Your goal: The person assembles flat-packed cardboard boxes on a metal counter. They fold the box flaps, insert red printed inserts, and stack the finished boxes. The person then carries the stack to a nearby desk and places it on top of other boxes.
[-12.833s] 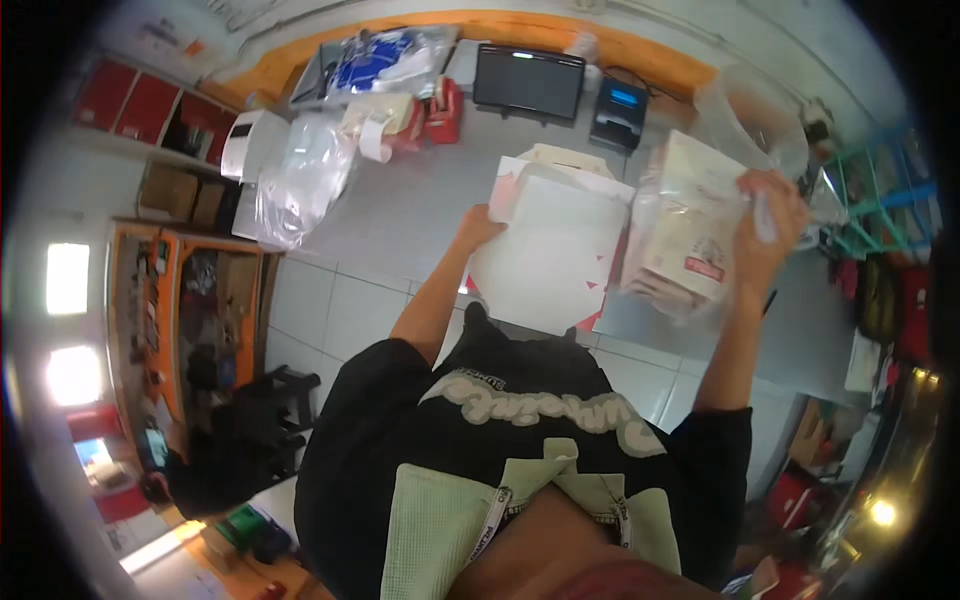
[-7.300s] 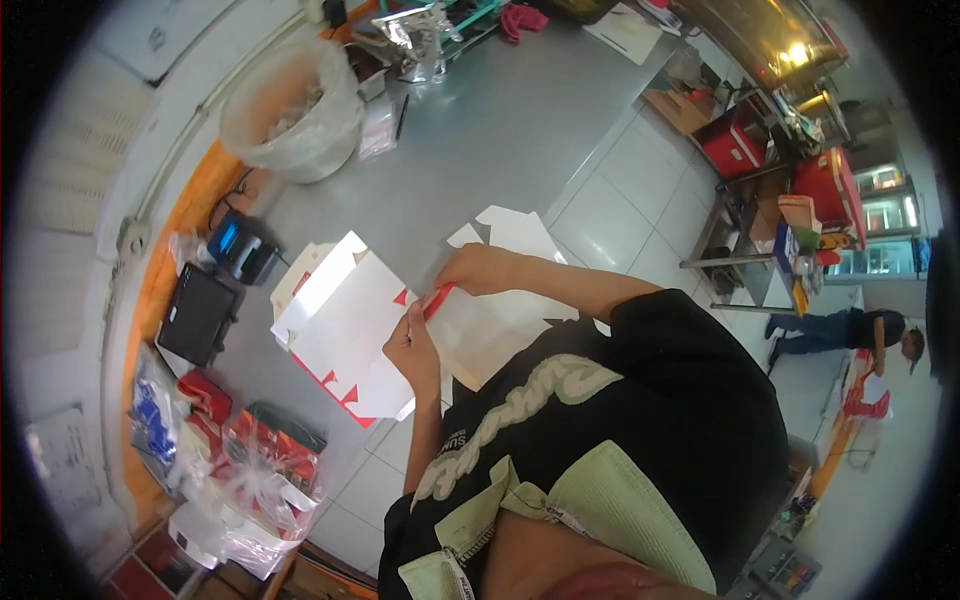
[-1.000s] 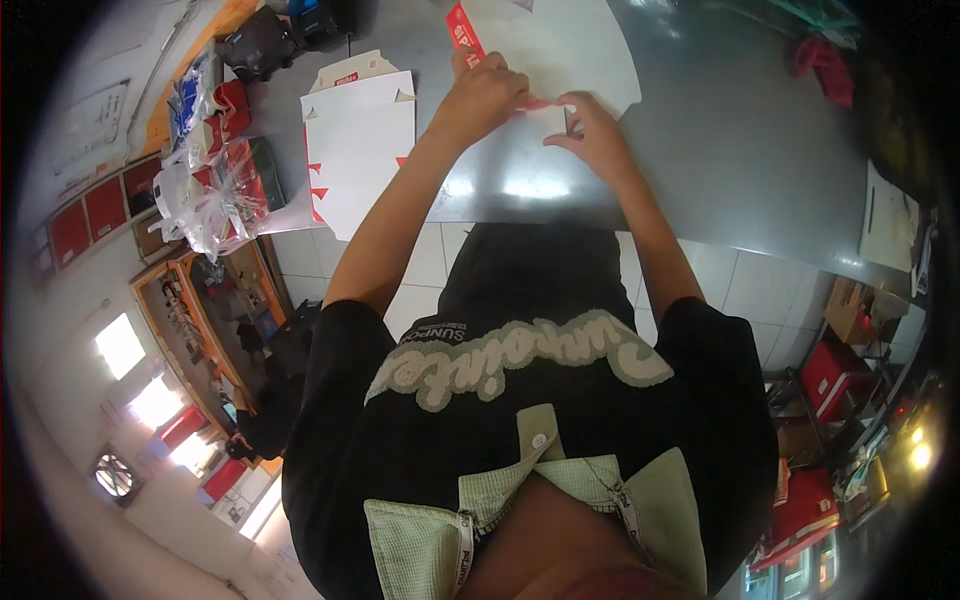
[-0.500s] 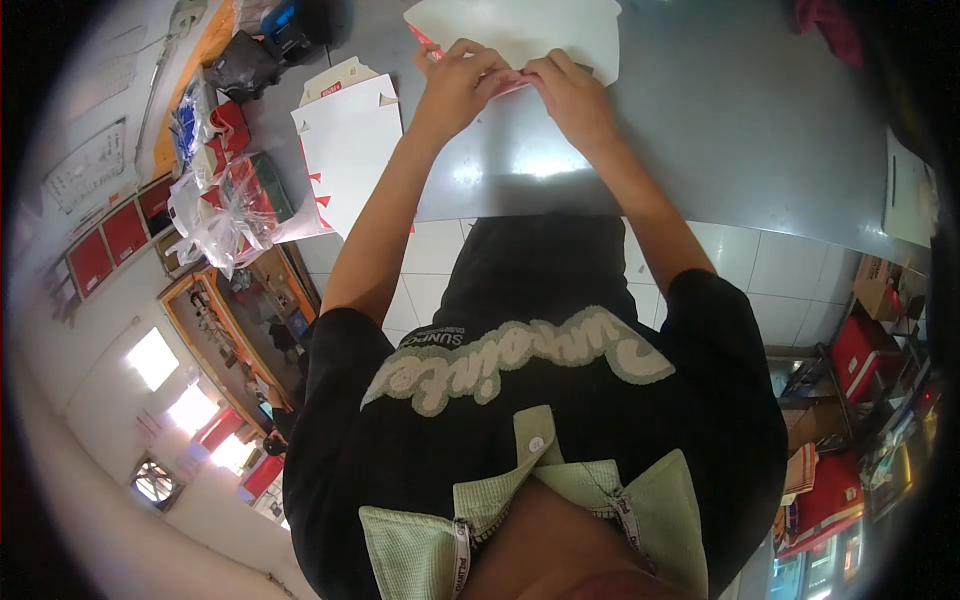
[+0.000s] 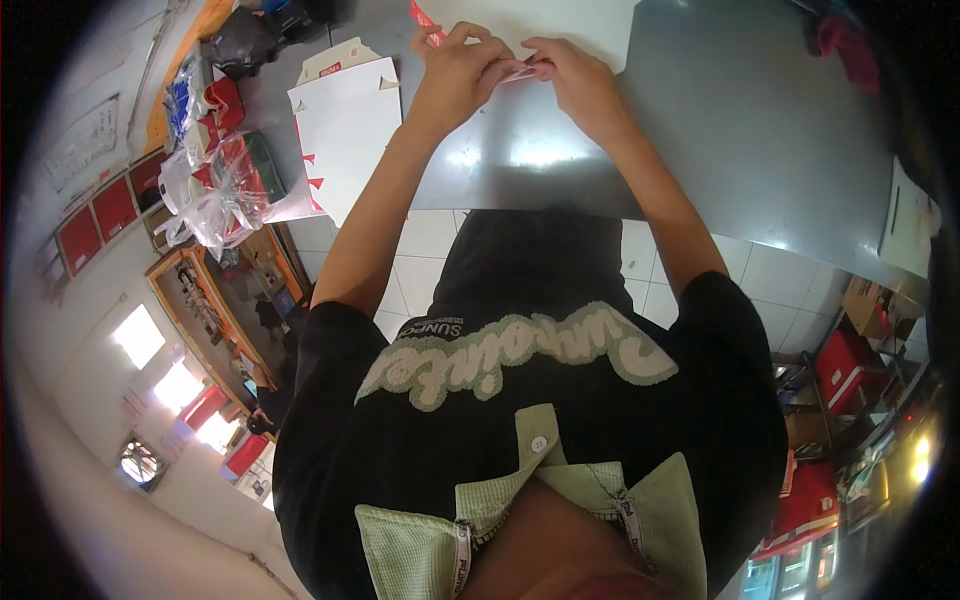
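Observation:
A large white cardboard sheet (image 5: 590,22) with a red strip on its left side lies at the far edge of the view, partly cut off. Its near edge is folded up, with a reddish flap (image 5: 520,73) between my hands. My left hand (image 5: 460,75) is closed, thumb and fingers pinching the flap's left part. With bent fingers, my right hand (image 5: 582,88) pinches the same flap just to the right. The fingertips of both hands almost meet, and they partly hide the fold.
Flat white cardboard pieces with red edges (image 5: 350,130) lie left of my left forearm on the grey metal table (image 5: 740,130). Clear plastic bags (image 5: 225,200) and a black bundle (image 5: 240,45) sit at the left edge. A dark red cloth (image 5: 848,48) lies far right.
The cardboard sheet now sits farther up in the view, with more of it cut off. My right hand has shifted slightly down and right; both hands still pinch the flap.

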